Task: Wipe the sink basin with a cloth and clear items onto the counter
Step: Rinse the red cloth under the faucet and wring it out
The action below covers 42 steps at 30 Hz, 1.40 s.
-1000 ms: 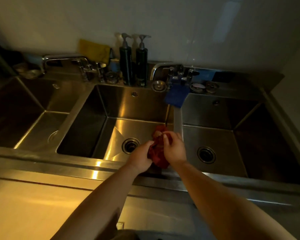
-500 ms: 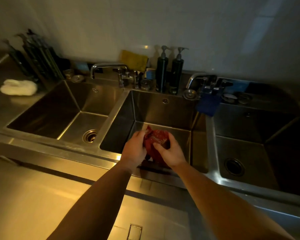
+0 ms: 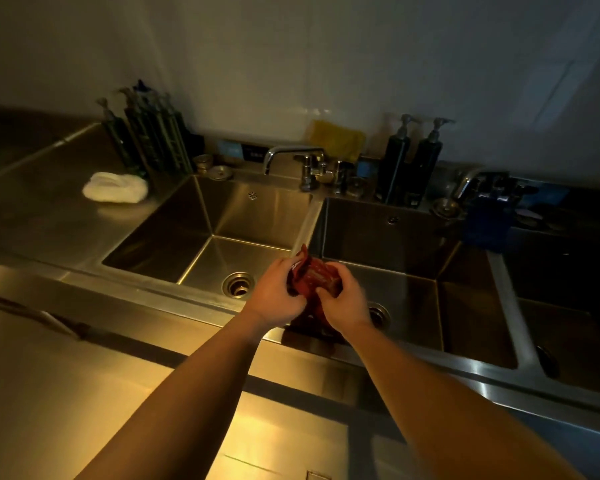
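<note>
We grasp the bunched red cloth (image 3: 315, 276) with both hands: our left hand (image 3: 276, 294) curls round its left side, our right hand (image 3: 347, 301) round its right. It hangs over the near edge of the middle sink basin (image 3: 413, 258), by the left divider. A white cloth (image 3: 115, 187) lies on the far left counter (image 3: 49, 216); 2 pump bottles (image 3: 409, 164) stand behind the basin.

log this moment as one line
left hand: grips red cloth | right hand: grips red cloth | red cloth: bunched, above sink near divider | white cloth: on counter left of sink
</note>
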Motion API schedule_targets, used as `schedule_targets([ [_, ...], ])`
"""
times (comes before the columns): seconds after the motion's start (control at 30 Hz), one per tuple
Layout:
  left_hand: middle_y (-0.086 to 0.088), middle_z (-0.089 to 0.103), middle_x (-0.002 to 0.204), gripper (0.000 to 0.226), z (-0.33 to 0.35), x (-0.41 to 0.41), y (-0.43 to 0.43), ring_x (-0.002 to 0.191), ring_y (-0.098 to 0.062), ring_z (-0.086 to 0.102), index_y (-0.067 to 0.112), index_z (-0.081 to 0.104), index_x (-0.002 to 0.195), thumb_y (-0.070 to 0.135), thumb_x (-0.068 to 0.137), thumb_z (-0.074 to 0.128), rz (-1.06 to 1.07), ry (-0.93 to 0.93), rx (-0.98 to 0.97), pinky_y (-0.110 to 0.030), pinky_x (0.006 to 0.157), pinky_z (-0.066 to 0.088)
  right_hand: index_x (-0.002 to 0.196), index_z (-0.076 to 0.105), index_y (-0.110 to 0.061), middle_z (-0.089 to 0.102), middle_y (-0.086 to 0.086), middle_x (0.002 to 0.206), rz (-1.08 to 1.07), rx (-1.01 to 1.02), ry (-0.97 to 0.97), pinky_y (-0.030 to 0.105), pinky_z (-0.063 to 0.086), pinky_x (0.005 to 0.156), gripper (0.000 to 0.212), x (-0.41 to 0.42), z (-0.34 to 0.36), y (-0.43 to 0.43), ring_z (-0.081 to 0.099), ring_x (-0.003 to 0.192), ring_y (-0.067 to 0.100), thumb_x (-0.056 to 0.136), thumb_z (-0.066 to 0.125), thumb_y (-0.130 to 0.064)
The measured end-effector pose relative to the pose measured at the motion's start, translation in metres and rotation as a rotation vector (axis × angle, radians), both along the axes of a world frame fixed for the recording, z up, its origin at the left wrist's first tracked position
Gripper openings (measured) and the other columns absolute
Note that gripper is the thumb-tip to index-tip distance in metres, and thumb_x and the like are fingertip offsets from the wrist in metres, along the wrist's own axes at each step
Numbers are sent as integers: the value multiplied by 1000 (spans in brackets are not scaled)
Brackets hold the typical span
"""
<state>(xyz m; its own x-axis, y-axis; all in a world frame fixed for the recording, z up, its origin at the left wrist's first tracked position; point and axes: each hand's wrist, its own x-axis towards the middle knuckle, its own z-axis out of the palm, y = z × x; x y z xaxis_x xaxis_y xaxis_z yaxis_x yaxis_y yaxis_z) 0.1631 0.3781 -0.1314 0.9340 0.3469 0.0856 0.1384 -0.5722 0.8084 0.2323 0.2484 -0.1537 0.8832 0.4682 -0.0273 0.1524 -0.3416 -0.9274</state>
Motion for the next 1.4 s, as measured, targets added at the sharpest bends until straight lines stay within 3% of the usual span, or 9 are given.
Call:
schedule_targets([
  [0.07,8,47,115,39,2,-7,19,109,-12,51,32,50,122,26,85,61,25,-15,-89,-22,89,41,112,49,-35,53,-9,117,1,9,-6,18,40,88,36,-9,5,22,48,110,6,88,59,-10],
  [0.17,5,48,120,40,3,-18,46,110,-11,49,27,49,128,36,90,57,75,-30,-52,-27,95,41,124,50,-27,52,1,127,-2,9,12,36,44,101,41,-21,11,53,49,120,16,89,56,-8],
  [0.33,-1,47,131,47,3,-35,87,119,-15,47,23,45,135,23,90,58,137,-9,65,-31,103,41,121,50,-31,54,-1,125,21,-8,-30,38,46,100,38,-35,13,99,50,118,18,89,57,-11],
  [0.5,-1,47,133,51,2,-38,128,122,-15,47,21,44,136,14,88,59,186,-24,191,-18,98,32,117,50,-35,58,-7,120,59,-9,-36,43,48,98,39,-36,12,142,53,116,16,88,58,-10],
  [0.7,-3,47,132,52,0,-18,175,119,-18,48,18,45,136,9,87,57,181,-11,274,-19,96,33,120,52,-27,58,-2,121,75,50,28,31,47,97,43,-16,6,196,54,115,14,87,55,-1],
  [0.87,-3,46,133,50,-3,-2,225,121,-17,46,19,44,137,14,88,56,189,16,340,-12,91,27,109,53,-32,59,0,117,88,56,26,20,45,86,42,8,-1,248,56,108,14,83,57,0],
  [1.0,-2,47,133,47,-5,2,260,119,-18,48,19,46,135,17,89,55,216,15,344,-16,93,30,99,51,-43,58,-7,110,125,75,47,3,40,69,44,20,0,281,55,99,6,81,60,-3],
  [1.2,1,48,131,43,-3,1,294,118,-17,49,22,45,136,25,93,52,176,-1,367,-38,94,44,98,48,-47,55,-13,107,159,83,70,8,40,73,44,26,0,308,52,91,-1,81,63,-9],
  [1.4,-1,52,124,42,5,-8,333,114,-10,49,15,48,134,20,93,55,61,-133,307,-22,98,38,94,52,-52,60,-22,99,192,94,59,5,46,65,45,28,7,333,57,92,-6,74,71,-17],
])
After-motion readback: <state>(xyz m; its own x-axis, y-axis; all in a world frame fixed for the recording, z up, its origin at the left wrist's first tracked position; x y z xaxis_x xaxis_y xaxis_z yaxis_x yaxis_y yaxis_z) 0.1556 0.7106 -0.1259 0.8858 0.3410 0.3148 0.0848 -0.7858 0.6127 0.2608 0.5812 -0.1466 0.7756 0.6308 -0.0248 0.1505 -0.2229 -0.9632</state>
